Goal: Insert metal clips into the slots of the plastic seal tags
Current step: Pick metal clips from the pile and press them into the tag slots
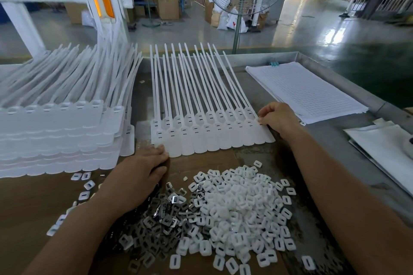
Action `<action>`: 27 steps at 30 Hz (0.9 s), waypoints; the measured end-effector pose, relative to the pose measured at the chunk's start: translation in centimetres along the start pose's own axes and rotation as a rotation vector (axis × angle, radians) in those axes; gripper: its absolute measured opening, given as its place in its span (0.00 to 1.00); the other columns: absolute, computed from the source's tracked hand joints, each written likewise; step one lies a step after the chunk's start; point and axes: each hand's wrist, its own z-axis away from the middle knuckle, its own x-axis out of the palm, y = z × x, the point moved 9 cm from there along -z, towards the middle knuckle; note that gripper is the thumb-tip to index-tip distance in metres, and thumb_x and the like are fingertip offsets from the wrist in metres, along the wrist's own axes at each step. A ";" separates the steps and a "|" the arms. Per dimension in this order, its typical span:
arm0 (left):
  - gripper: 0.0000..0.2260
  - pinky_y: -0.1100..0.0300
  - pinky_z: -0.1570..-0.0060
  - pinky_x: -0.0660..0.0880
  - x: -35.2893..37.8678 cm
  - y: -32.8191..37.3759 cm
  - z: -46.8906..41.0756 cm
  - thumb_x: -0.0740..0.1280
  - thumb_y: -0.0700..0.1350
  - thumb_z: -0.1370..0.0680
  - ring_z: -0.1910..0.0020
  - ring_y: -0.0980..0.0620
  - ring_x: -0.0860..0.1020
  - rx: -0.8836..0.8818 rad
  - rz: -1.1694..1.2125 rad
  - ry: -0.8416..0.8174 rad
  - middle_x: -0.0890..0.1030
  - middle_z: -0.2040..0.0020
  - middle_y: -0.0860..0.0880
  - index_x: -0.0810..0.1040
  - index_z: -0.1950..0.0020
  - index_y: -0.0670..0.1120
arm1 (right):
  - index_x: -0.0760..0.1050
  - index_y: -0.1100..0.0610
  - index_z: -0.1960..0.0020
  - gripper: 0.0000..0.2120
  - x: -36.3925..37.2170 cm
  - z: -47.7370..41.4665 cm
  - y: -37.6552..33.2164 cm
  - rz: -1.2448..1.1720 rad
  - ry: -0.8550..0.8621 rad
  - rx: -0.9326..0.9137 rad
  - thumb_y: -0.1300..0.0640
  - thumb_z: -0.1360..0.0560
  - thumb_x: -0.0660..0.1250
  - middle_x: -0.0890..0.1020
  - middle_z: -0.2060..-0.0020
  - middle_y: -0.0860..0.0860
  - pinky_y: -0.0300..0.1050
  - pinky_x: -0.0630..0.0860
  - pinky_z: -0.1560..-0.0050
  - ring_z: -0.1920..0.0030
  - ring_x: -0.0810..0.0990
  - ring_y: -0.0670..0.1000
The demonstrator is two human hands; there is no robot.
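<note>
Since both of my operator's hands sit at the ends of the row and neither carries a clip that I can see, I judge this as squaring up the work, with the inserting itself either about to begin or between rounds. The left hand [143, 167] lies flat with straight fingers, fingertips touching the near left corner of the row of tags [201, 138]. The right hand [277, 118] has its fingers curled and, as far as I can make out, pinches the right edge of that row. The row lies flat in the middle of the table [290, 163], two overlapping lines of tags side by side. Each tag's long axis runs away from me, wide flat end nearest, thin tail pointing off toward the far edge, fanning slightly to the right. Every head shows a small dark slit, but I cannot tell whether metal is already seated in them. The metal clips [165, 214] lie in a loose heap just below the left hand, touching a heap of white caps [237, 210]. A tall stack of tags [55, 140] waits on the left, so plenty remains.
</note>
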 end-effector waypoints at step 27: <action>0.15 0.76 0.49 0.54 -1.1 -0.5 0.1 0.63 0.45 0.23 0.39 0.59 0.67 -0.090 0.060 0.125 0.70 0.34 0.52 0.75 0.36 0.48 | 0.73 0.53 0.53 0.16 -0.3 2.1 1.8 0.245 -0.227 -0.051 0.59 0.36 0.77 0.79 0.58 0.49 0.49 0.73 0.48 0.54 0.77 0.51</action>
